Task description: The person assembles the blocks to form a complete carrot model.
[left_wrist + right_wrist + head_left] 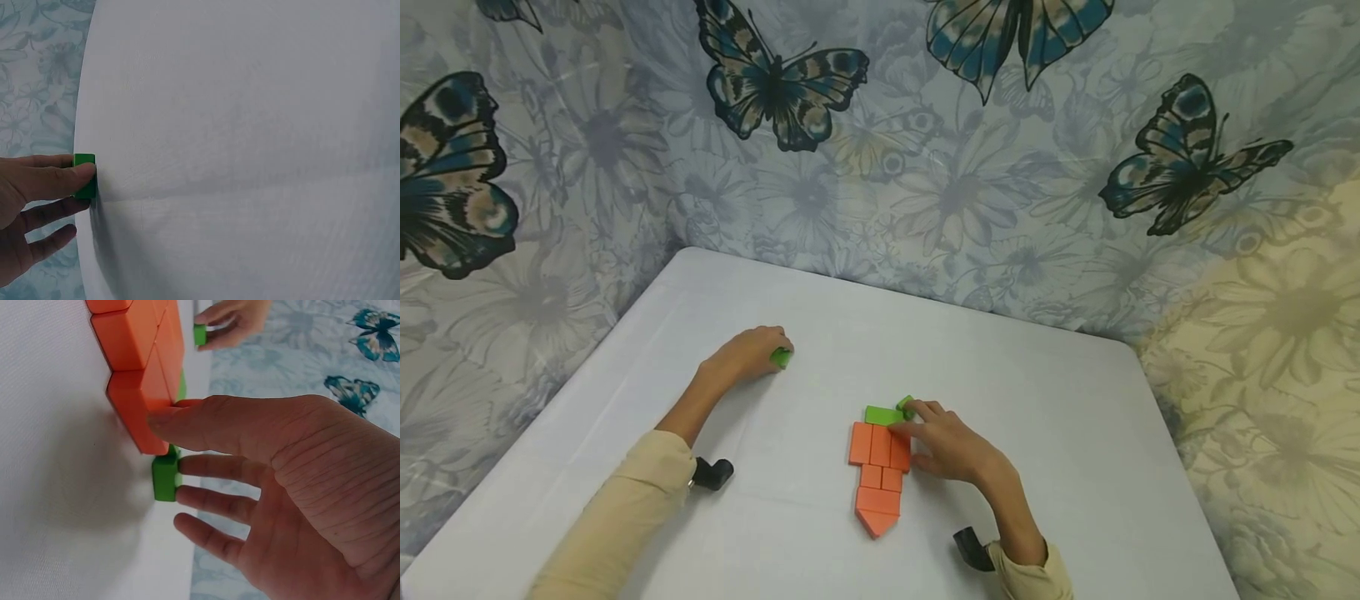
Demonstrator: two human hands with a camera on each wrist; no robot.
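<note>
My left hand (748, 354) pinches a small green block (85, 176) between thumb and fingers, close over the far left part of the table. On the right, my right hand (955, 446) reaches over a flat figure of orange blocks (880, 447). Its thumb (181, 425) rests on an orange block at the figure's corner. Nearly straight fingertips of that hand touch a small green block (165, 477). A longer green block (882, 415) lies along the figure's far edge. At the near end an orange triangular block (877, 522) points toward me.
A white table (1037, 400) carries the blocks. Behind and to the left stands a wall (880, 217) with flower and butterfly patterns. Black camera mounts stick out at the left wrist (712, 473) and the right wrist (973, 550), low over the table.
</note>
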